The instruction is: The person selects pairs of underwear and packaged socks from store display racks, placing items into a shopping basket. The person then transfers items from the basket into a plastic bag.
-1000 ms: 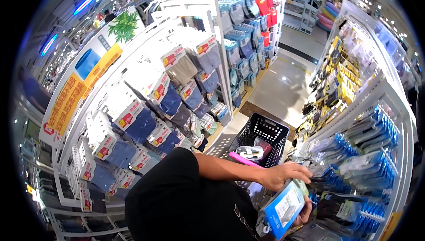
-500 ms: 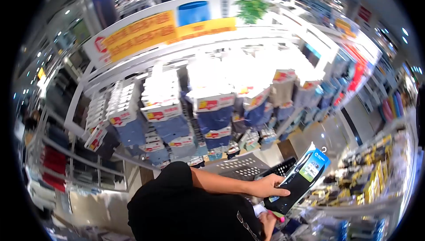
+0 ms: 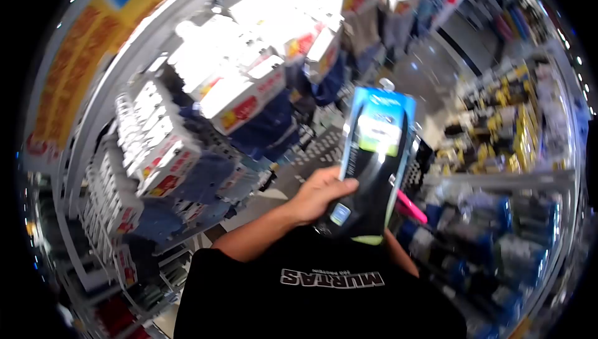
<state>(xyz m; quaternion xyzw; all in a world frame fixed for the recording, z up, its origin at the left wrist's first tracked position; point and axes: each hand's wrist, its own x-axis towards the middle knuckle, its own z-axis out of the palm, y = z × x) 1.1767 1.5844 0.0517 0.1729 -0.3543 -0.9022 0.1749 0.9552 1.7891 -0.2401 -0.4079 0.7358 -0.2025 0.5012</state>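
My left hand is closed on the left edge of a flat hanging pack, its thumb lying across the front. Under a blue header with a clear hook, the pack shows a black, insole-like shape and a green lower edge. It is held upright in front of my chest. Only my right forearm shows, running up behind the pack; the right hand's fingers are hidden. A bright pink bar sticks out to the right of the pack, and what it belongs to is unclear.
On the left, a white rack holds rows of hanging blue and grey goods with red-and-yellow labels. Shelves of yellow-and-black packs stand at right, above blue packaged goods. A grey perforated basket or cart is behind the pack.
My left hand has brought the pack in front of my chest and turned it more upright, facing me. My right hand has gone out of sight behind it. The view has turned and tipped down.
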